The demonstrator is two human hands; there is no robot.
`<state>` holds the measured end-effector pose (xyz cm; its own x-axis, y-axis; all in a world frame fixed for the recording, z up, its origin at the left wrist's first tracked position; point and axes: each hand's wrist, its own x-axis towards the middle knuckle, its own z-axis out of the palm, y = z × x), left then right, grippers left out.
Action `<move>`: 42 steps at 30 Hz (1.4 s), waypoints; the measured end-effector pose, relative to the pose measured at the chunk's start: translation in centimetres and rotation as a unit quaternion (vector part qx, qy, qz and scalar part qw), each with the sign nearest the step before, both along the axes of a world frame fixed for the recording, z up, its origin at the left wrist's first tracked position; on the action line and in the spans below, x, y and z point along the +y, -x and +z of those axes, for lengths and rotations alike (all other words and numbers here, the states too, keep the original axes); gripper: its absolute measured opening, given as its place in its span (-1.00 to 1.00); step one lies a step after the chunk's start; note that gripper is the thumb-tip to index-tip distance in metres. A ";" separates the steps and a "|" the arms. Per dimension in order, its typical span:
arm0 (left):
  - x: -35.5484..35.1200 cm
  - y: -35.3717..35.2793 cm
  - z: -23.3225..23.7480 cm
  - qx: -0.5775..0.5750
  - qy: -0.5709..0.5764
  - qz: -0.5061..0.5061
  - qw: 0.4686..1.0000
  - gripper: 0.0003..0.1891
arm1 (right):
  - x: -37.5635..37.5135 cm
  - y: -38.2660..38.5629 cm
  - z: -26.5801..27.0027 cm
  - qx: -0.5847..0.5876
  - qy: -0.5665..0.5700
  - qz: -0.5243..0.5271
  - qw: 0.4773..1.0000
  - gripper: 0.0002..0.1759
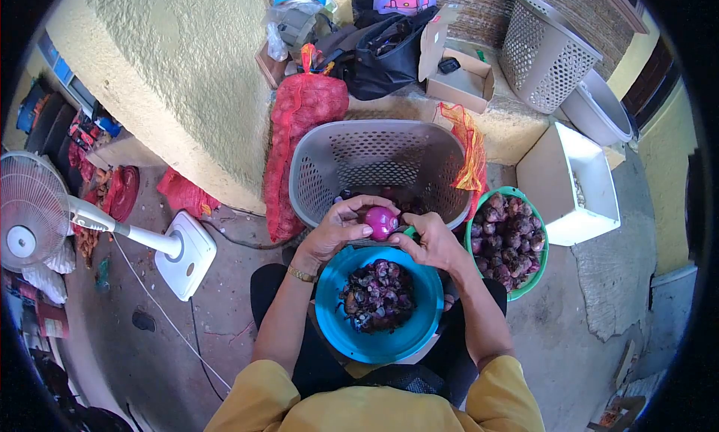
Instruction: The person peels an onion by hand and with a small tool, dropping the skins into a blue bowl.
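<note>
A peeled, shiny red onion is held in the fingers of my left hand. Closed around a small knife with a green handle, my right hand is right beside the onion; the blade is mostly hidden. Below both hands, a blue basin holds a heap of onion skins and trimmings. Just beyond them stands a grey perforated laundry basket, with some dark onions low inside it. To the right, a green basin is full of unpeeled red onions.
A red mesh sack of onions leans left of the grey basket. An orange mesh bag hangs over its right rim. A white fan lies at left, with cords across the floor. A white box stands at right.
</note>
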<state>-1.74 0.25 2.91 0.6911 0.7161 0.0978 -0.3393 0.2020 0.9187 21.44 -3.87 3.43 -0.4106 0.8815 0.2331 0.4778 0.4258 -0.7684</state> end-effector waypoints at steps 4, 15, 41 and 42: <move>-0.1 0.1 0.1 -0.002 0.012 0.001 1.000 -0.40 | 0.0 0.0 -0.2 0.015 0.007 0.020 1.000 -0.55; -0.1 0.1 0.2 0.008 0.005 0.014 1.000 -0.42 | -0.1 0.1 0.4 0.000 0.025 0.026 0.999 -0.58; 0.5 -0.2 -1.3 -0.045 0.033 0.074 0.996 -0.53 | -1.0 0.7 0.2 -0.021 -0.097 -0.080 0.992 -0.42; 0.5 -0.3 -1.3 -0.040 0.016 0.075 0.996 -0.53 | -0.9 0.6 0.1 -0.022 -0.097 -0.080 0.992 -0.42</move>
<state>-1.45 0.76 1.61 0.5664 0.8148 0.1238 -0.4403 0.1722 0.8812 20.80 -4.80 3.53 -0.2831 0.8760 0.3904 0.5816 0.4805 -0.6564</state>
